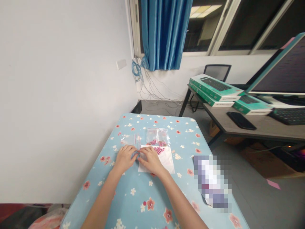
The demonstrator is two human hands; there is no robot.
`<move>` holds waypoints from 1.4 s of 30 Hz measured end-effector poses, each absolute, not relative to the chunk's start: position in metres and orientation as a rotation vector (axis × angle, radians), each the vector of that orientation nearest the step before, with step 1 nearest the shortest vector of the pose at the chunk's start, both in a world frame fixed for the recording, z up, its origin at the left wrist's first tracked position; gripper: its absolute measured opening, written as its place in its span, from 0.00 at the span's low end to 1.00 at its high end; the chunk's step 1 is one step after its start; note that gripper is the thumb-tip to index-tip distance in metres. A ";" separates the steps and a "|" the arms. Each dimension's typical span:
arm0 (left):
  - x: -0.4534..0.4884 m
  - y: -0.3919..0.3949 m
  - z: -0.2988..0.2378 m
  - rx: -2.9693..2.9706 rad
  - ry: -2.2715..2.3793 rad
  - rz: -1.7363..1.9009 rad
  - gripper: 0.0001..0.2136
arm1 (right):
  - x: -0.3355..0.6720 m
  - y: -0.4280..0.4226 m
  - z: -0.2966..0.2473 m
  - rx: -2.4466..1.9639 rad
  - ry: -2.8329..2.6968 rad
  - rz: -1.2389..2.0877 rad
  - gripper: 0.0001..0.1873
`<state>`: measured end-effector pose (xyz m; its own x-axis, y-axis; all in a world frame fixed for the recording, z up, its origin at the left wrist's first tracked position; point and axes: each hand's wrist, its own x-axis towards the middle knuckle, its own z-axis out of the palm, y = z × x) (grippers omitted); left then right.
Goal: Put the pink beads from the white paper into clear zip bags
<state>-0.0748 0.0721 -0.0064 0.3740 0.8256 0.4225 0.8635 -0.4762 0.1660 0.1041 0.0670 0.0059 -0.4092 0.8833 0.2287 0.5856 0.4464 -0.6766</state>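
My left hand (125, 158) and my right hand (152, 161) meet over the table, thumbs and fingertips pinched close together at the edge of a clear zip bag (130, 139). The bag lies flat beyond my left fingers; what the fingertips cover is hidden. Under my right hand is a white sheet or packet (166, 163), with a cluster of pink beads (159, 150) near its top. Just beyond it lies a second clear zip bag (157, 133), with more pink beads showing at its lower part.
A blue flowered cloth covers the table (133, 203). A blurred-out packet (211, 181) lies at its right side. To the right stands a desk (221, 119) with keyboard boxes (214, 87), a phone (241, 120) and a monitor (281, 66). A white wall (59, 95) borders the left.
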 end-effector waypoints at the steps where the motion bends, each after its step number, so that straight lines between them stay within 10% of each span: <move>1: -0.074 0.072 -0.006 -2.521 -1.553 -0.698 0.07 | 0.105 0.067 0.006 -1.206 -2.126 0.700 0.16; 35: -0.013 0.062 0.023 -2.629 -1.957 -1.846 0.12 | 0.172 0.077 0.059 -1.129 -2.047 1.090 0.06; 42: -0.010 0.052 0.016 -2.447 -1.522 -1.295 0.41 | 0.162 0.075 0.066 -1.245 -2.014 0.869 0.07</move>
